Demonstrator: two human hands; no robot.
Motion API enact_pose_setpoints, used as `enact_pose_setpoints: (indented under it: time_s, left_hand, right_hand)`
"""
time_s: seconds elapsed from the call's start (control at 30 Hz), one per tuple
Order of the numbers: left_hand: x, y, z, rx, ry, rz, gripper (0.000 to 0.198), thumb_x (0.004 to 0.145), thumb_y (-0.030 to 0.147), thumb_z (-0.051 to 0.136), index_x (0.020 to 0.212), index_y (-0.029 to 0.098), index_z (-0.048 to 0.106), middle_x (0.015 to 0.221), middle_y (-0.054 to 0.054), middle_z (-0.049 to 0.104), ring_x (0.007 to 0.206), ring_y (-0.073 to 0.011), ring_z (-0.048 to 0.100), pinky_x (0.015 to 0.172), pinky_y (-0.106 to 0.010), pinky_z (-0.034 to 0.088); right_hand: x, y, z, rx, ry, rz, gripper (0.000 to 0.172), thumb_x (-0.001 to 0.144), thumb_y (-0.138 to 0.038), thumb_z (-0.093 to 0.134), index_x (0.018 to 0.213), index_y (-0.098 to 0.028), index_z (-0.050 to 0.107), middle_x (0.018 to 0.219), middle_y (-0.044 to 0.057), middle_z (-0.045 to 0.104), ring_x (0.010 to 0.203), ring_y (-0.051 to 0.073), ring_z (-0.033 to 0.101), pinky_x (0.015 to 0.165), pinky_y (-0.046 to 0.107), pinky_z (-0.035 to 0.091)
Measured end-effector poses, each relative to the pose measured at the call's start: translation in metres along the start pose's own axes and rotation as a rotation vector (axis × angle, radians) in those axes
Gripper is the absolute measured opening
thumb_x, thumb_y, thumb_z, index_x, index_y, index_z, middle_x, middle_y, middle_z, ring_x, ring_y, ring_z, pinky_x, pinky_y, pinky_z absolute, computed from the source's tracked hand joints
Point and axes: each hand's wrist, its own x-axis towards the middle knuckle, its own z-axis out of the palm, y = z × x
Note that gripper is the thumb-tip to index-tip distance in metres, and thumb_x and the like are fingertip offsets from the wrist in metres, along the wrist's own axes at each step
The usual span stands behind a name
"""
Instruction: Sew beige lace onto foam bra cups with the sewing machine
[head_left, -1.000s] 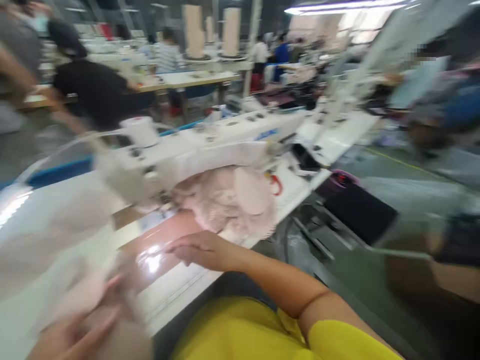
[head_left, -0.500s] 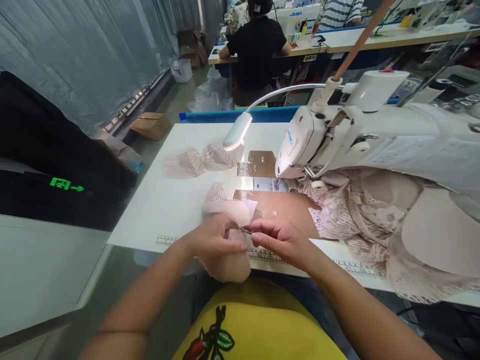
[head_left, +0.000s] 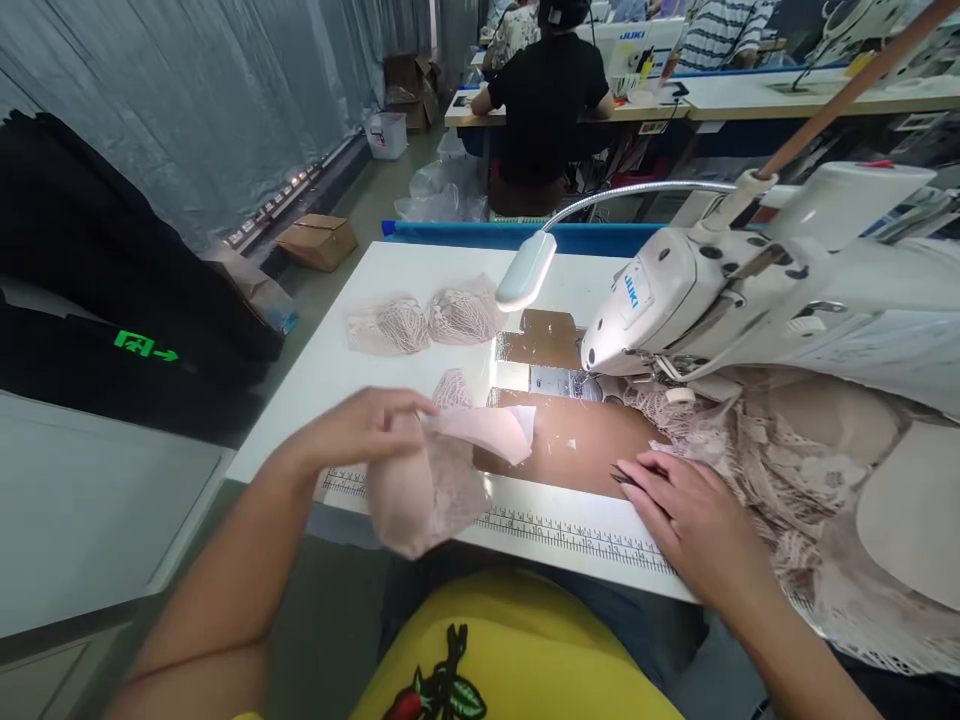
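My left hand is closed on the edge of a beige bra cup with lace on one side, which hangs over the table's front edge. A pale pink strip extends from the cup toward the right. My right hand rests near the front of the table, its fingers closed round small dark thread snips; only the tips show. Right of that hand, a heap of beige lace pieces lies under the arm of the white sewing machine.
Two lace cups lie on the white table at the back left. A small lamp hangs over the brown plate. A printed ruler runs along the front edge. A person in black sits ahead.
My hands have moved apart. The right went right with the snips, away from the bra cup; the left shifted left and up with the cup. The view has turned slightly.
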Motion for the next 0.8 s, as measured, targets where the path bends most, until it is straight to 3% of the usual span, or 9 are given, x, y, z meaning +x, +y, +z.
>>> enact_pose_setpoints:
  time_s: [0.07,0.13,0.23,0.3,0.4,0.47,0.53,0.63,0.8]
  left_hand:
    - [0.002,-0.012,-0.011,0.264,0.331,-0.077,0.045,0.084,0.036,0.055,0.127,0.021,0.054,0.115,-0.008,0.062,0.106,-0.0275,0.057,0.090,-0.041,0.046]
    - [0.007,-0.018,-0.014,0.452,0.503,-0.059,0.051,0.085,0.037,0.052,0.132,0.018,0.050,0.130,-0.011,0.054,0.120,-0.0307,0.047,0.101,-0.048,0.040]
    - [0.019,-0.015,-0.011,0.478,0.443,0.064,0.047,0.091,0.040,0.044,0.132,0.020,0.049,0.139,-0.008,0.047,0.128,-0.0270,0.041,0.104,-0.045,0.039]
    - [0.035,-0.011,-0.008,0.496,0.404,0.147,0.044,0.093,0.040,0.038,0.131,0.021,0.050,0.139,-0.007,0.047,0.129,-0.0244,0.041,0.107,-0.044,0.036]
    - [0.073,-0.009,-0.003,0.596,0.377,0.157,0.048,0.094,0.041,0.035,0.136,0.019,0.045,0.148,-0.008,0.037,0.138,-0.0265,0.028,0.113,-0.047,0.025]
    - [0.099,-0.012,0.000,0.638,0.303,0.033,0.055,0.094,0.046,0.035,0.143,0.022,0.034,0.155,-0.008,0.021,0.143,-0.0322,0.012,0.113,-0.054,0.018]
    - [0.121,-0.017,0.001,0.643,0.208,-0.069,0.061,0.092,0.051,0.034,0.146,0.023,0.027,0.157,-0.009,0.014,0.143,-0.0378,0.008,0.109,-0.062,0.014]
    - [0.139,-0.026,-0.004,0.658,0.184,-0.089,0.064,0.091,0.056,0.033,0.146,0.024,0.027,0.156,-0.010,0.016,0.141,-0.0412,0.012,0.107,-0.067,0.011]
    - [0.129,-0.028,-0.025,0.638,0.191,-0.079,0.064,0.091,0.057,0.034,0.146,0.024,0.029,0.157,-0.009,0.014,0.143,-0.0373,0.011,0.111,-0.060,0.013]
  right_hand:
    - [-0.013,0.016,0.006,-0.104,0.064,-0.030,0.037,0.092,-0.032,0.040,0.107,-0.011,0.068,0.106,0.017,0.064,0.103,0.031,0.058,0.088,0.046,0.046]
    - [-0.021,0.020,0.007,-0.142,0.100,-0.014,0.038,0.092,-0.031,0.040,0.109,-0.009,0.066,0.109,0.018,0.063,0.104,0.032,0.057,0.091,0.047,0.044]
    - [-0.020,0.005,0.002,-0.052,0.141,0.069,0.036,0.091,-0.036,0.044,0.107,-0.013,0.067,0.111,0.016,0.063,0.106,0.031,0.056,0.093,0.047,0.043]
    - [-0.011,-0.017,-0.003,0.166,0.094,0.127,0.033,0.088,-0.041,0.049,0.102,-0.017,0.067,0.104,0.012,0.066,0.098,0.027,0.060,0.086,0.041,0.047]
    - [0.012,-0.060,-0.002,0.685,-0.242,0.197,0.037,0.084,-0.048,0.054,0.103,-0.017,0.064,0.078,0.005,0.065,0.059,0.015,0.057,0.052,0.027,0.046]
    - [0.030,-0.085,0.006,0.805,-0.406,0.206,0.031,0.084,-0.046,0.054,0.089,-0.017,0.062,0.063,0.000,0.058,0.053,0.013,0.050,0.047,0.025,0.039]
    - [0.046,-0.102,0.016,0.710,-0.370,0.225,0.029,0.082,-0.043,0.055,0.067,-0.019,0.053,0.060,0.000,0.054,0.055,0.013,0.047,0.048,0.025,0.035]
    - [0.059,-0.111,0.026,0.603,-0.307,0.236,0.033,0.081,-0.037,0.053,0.056,-0.021,0.037,0.057,-0.001,0.049,0.054,0.013,0.044,0.048,0.025,0.032]
    - [0.044,-0.097,0.012,0.607,-0.117,0.201,0.030,0.081,-0.038,0.052,0.059,-0.022,0.040,0.059,0.001,0.051,0.057,0.016,0.049,0.050,0.027,0.039]
